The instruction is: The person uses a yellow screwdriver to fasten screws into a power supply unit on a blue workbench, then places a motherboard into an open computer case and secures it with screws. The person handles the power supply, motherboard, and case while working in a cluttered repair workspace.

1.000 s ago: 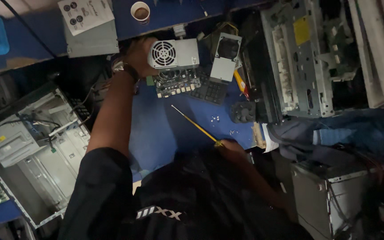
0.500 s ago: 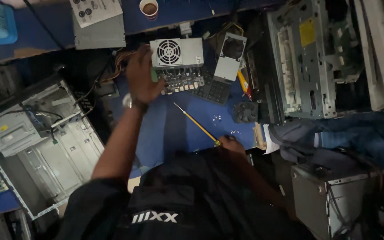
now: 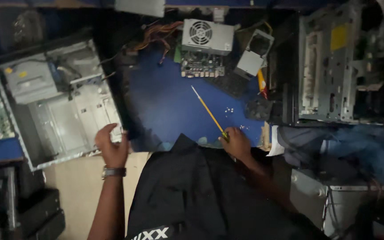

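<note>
- Left hand point(image 3: 111, 149), fingers spread open, rests against the near corner of an opened computer case point(image 3: 58, 100) at nine o'clock.
- Right hand point(image 3: 236, 143) grips a yellow screwdriver point(image 3: 209, 112), shaft pointing toward eleven o'clock over the blue table point(image 3: 165, 102).

Grey power supply point(image 3: 207, 36) with fan beside a green circuit board point(image 3: 201, 67); loose screws point(image 3: 229, 110) nearby

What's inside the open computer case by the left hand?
Inside the open computer case: a grey drive bay, cables and bare metal floor. The left hand touches its corner; anything under the bay is hidden.
</note>
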